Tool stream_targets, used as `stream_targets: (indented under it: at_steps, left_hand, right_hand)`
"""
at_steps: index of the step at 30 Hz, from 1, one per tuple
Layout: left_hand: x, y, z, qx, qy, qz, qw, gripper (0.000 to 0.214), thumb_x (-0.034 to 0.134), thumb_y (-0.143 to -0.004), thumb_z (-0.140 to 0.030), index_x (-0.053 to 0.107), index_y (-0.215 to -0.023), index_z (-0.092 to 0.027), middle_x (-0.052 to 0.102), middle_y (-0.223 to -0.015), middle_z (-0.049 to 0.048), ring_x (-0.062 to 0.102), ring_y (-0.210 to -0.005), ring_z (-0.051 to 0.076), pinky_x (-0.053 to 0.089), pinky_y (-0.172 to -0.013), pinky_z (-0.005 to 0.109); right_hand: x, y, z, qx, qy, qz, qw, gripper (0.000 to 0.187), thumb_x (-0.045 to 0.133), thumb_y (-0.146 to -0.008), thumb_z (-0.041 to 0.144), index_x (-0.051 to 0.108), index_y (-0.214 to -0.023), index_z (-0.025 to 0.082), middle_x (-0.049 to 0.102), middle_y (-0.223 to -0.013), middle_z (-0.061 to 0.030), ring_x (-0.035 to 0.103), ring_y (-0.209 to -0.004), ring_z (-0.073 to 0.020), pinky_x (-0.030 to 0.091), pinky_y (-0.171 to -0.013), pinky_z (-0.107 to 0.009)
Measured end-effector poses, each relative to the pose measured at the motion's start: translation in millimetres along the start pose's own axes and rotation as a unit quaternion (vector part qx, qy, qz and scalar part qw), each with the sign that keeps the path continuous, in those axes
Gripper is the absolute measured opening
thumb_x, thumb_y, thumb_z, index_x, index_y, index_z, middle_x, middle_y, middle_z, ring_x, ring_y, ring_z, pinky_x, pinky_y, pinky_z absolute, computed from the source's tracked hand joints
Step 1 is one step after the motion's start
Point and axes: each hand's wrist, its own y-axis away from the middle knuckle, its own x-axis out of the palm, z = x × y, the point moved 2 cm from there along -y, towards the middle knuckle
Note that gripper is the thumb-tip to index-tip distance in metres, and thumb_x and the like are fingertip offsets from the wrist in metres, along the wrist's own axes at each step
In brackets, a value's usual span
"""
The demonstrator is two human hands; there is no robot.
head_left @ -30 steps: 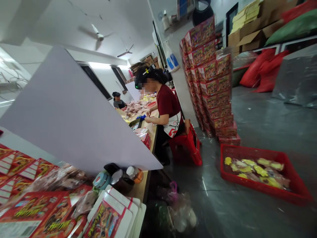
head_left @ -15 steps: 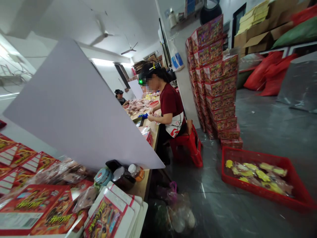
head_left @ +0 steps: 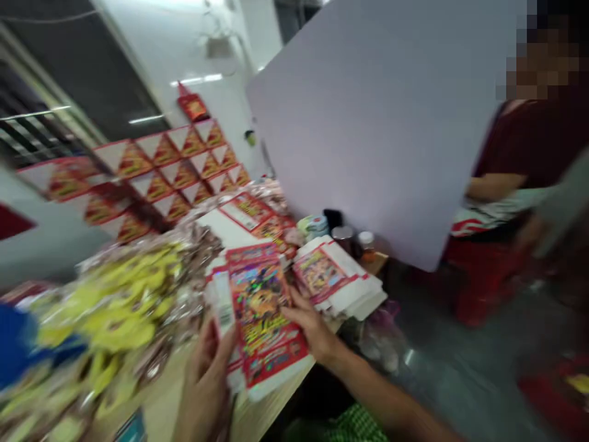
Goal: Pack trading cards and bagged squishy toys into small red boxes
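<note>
A flat red printed carton (head_left: 262, 313) with a white side flap lies at the table's front edge, held between both hands. My left hand (head_left: 207, 374) grips its left edge from below, fingers curled around the white flap. My right hand (head_left: 313, 328) rests on its right edge, fingers pressed against the printed face. Just to the right sits a stack of similar flat cartons (head_left: 338, 279). The picture is smeared by motion.
A heap of yellow and clear snack packets (head_left: 115, 301) fills the table's left. Folded red cartons (head_left: 156, 166) line the wall. A large white board (head_left: 386, 123) stands behind small jars (head_left: 354, 236). A person in a dark red top (head_left: 519, 159) sits at the right.
The view has swung left and down from the room and floor to the table. Both hands have come into view, holding a flat red carton.
</note>
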Motion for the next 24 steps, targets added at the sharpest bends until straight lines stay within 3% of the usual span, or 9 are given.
stream_targets:
  at_steps: [3,10,18,24]
  left_hand:
    - [-17.6,3,5,-0.022,0.045,-0.013,0.999,0.069,0.087,-0.075,-0.045,0.061,-0.136,-0.027,0.073,-0.125,0.0074,0.072,-0.106,0.029,0.061,-0.091,0.041]
    - [-8.9,3,13,-0.021,0.113,0.010,0.993,0.075,0.085,-0.075,-0.047,0.056,-0.141,-0.027,0.074,-0.125,0.0080,0.073,-0.107,0.028,0.060,-0.094,0.040]
    - [-21.3,10,18,-0.019,0.126,0.014,0.992,0.066,0.081,-0.081,-0.048,0.056,-0.139,-0.026,0.070,-0.132,0.0102,0.071,-0.111,0.028,0.059,-0.094,0.040]
    - [-35.2,3,25,-0.045,0.148,0.031,0.987,0.062,0.082,-0.081,-0.045,0.060,-0.135,-0.023,0.072,-0.128,0.0099,0.072,-0.108,0.027,0.058,-0.097,0.040]
  right_hand:
    - [0,2,-1,0.036,-0.005,-0.002,0.999,0.053,0.076,-0.083,0.036,0.064,-0.133,0.026,0.069,-0.131,-0.0046,0.063,-0.120,-0.0292,0.047,-0.108,-0.046]
    - [6,15,6,0.007,0.013,-0.026,1.000,0.052,0.076,-0.082,0.042,0.065,-0.130,0.026,0.071,-0.125,-0.0054,0.066,-0.116,-0.0316,0.052,-0.102,-0.047]
    - [17,16,4,0.018,0.008,-0.037,0.999,0.051,0.080,-0.076,0.042,0.067,-0.123,0.026,0.073,-0.120,-0.0059,0.069,-0.111,-0.0337,0.054,-0.099,-0.050]
    - [14,12,1,0.021,0.022,-0.044,0.999,0.057,0.081,-0.077,0.040,0.064,-0.129,0.024,0.072,-0.124,-0.0064,0.069,-0.111,-0.0317,0.053,-0.101,-0.048]
